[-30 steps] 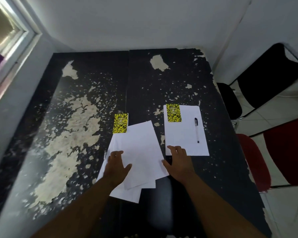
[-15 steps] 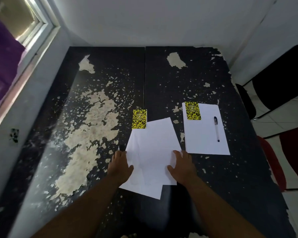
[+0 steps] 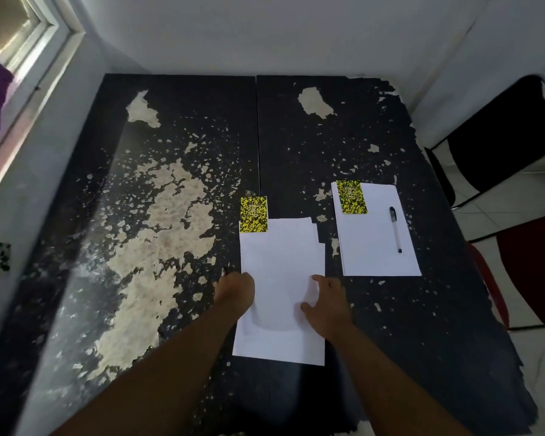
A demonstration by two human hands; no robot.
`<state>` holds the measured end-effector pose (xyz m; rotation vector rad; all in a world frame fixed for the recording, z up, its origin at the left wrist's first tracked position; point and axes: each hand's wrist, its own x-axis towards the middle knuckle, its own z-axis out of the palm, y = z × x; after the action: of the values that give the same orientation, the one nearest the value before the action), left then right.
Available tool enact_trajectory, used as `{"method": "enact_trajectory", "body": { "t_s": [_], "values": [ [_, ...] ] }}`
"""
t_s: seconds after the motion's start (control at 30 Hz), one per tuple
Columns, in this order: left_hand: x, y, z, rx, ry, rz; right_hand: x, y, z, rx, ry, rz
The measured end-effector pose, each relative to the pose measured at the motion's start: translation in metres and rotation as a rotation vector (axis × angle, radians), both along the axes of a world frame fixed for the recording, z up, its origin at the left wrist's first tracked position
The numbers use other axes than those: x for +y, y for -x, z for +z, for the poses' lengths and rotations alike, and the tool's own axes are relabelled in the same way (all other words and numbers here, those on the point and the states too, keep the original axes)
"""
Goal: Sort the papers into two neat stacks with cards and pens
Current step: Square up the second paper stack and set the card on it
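Note:
Two white paper stacks lie on the black table [image 3: 183,127]. The left stack [image 3: 280,262] is nearly squared, with a few sheet corners stepping out at its top right. A yellow-and-black card [image 3: 253,214] lies at its top left corner. My left hand [image 3: 235,291] presses the stack's left edge and my right hand [image 3: 326,302] rests on its right edge, so the stack sits between them. A small dark tip [image 3: 223,272] shows beside my left hand; what it is I cannot tell. The right stack [image 3: 375,253] is neat and bears a second yellow card [image 3: 351,197] and a pen [image 3: 395,229].
The table's surface is worn, with pale peeled patches [image 3: 158,221]. A window frame [image 3: 29,58] runs along the left wall. A black chair [image 3: 501,136] and a red chair [image 3: 532,272] stand close to the table's right edge.
The fanned, tilted sheets of the left pile have been drawn together into a nearly straight stack. My right hand moved from the right stack's corner to the left stack's right edge.

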<state>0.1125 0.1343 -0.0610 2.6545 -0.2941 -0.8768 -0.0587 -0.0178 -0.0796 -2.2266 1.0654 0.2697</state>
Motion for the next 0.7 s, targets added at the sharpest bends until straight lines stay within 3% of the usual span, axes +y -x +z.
{"method": "enact_trajectory", "body": {
  "t_s": [0.1, 0.23, 0.33, 0.43, 0.5, 0.57, 0.7],
  "values": [
    [0.003, -0.004, -0.001, 0.007, 0.097, 0.022, 0.003, 0.003, 0.003, 0.012, 0.007, 0.022],
    [-0.001, -0.003, 0.009, 0.263, 0.302, 0.127, 0.004, 0.007, 0.006, -0.003, -0.036, 0.005],
    [0.002, 0.002, 0.018, 0.387, 0.325, 0.182, 0.004, 0.005, 0.011, -0.005, -0.099, -0.041],
    [0.001, -0.002, 0.026, 0.51, 0.239, 0.281, 0.004, -0.001, 0.018, 0.012, -0.191, -0.26],
    [0.0, -0.005, 0.042, 0.533, 0.148, 0.239, 0.007, -0.007, 0.028, -0.036, -0.286, -0.481],
    [0.001, -0.007, 0.048, 0.508, 0.083, 0.209, 0.006, -0.012, 0.031, -0.082, -0.478, -0.687],
    [0.004, -0.005, 0.053, 0.371, 0.1, 0.245, -0.005, -0.014, 0.034, -0.112, -0.761, -0.813]
  ]
}}
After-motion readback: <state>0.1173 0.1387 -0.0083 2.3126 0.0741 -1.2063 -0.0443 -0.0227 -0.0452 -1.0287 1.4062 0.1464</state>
